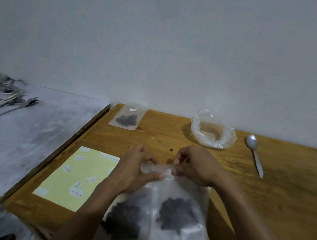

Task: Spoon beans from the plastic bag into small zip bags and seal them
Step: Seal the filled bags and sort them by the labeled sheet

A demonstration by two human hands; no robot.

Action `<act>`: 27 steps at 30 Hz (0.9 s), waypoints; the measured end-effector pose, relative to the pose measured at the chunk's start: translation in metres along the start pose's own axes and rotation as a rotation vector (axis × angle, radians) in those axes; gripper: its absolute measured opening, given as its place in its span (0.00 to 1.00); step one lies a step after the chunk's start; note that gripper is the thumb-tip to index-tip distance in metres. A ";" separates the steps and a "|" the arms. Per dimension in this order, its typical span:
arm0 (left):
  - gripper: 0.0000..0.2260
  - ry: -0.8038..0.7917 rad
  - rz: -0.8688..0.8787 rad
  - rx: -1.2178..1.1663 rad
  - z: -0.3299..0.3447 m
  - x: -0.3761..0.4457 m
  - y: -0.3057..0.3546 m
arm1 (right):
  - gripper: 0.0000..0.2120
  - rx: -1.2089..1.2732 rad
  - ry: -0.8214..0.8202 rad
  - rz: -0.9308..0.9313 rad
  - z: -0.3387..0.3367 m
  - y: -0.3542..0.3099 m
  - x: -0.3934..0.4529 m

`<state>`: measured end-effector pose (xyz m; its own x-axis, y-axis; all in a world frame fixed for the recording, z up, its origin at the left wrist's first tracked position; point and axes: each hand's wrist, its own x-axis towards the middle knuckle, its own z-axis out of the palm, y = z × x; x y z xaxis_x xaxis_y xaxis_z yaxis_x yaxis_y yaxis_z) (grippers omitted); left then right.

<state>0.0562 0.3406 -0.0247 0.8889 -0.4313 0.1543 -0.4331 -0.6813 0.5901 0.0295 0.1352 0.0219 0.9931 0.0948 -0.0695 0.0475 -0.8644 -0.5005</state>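
Wood table (287, 194) (matt), metal spoon (253, 148)

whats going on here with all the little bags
A person is packing dark beans into small zip bags at a wooden table. Both hands, the left hand and right hand, pinch the top strip of a filled zip bag, apparently pressing it closed. Another filled bag lies beside it, and a third sits at the far edge. The crumpled plastic bag looks nearly empty, and the spoon lies unused to its right.
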 end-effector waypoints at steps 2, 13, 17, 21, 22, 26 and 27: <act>0.10 0.095 0.020 -0.069 0.000 0.011 0.005 | 0.05 0.140 0.080 -0.030 -0.008 0.001 0.003; 0.06 0.330 -0.236 -1.018 -0.062 0.038 0.033 | 0.09 1.131 0.273 -0.027 -0.038 -0.045 0.037; 0.10 0.499 -0.232 -1.113 -0.096 0.031 0.011 | 0.10 1.181 0.246 -0.075 -0.029 -0.094 0.057; 0.09 0.685 -0.242 -1.055 -0.124 0.013 -0.020 | 0.16 0.911 0.335 0.001 0.010 -0.128 0.078; 0.08 0.752 -0.251 -1.061 -0.131 0.008 -0.029 | 0.14 0.766 0.363 0.002 0.024 -0.134 0.076; 0.10 0.968 -0.330 -0.962 -0.154 -0.008 -0.065 | 0.10 0.484 0.239 -0.129 0.089 -0.153 0.054; 0.10 0.999 -0.355 -0.947 -0.157 -0.012 -0.073 | 0.14 0.506 0.202 -0.139 0.104 -0.159 0.049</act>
<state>0.1009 0.4881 0.0552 0.8304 0.5397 0.1385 -0.2599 0.1553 0.9531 0.0592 0.3285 0.0080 0.9843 0.0515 0.1689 0.1717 -0.5008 -0.8483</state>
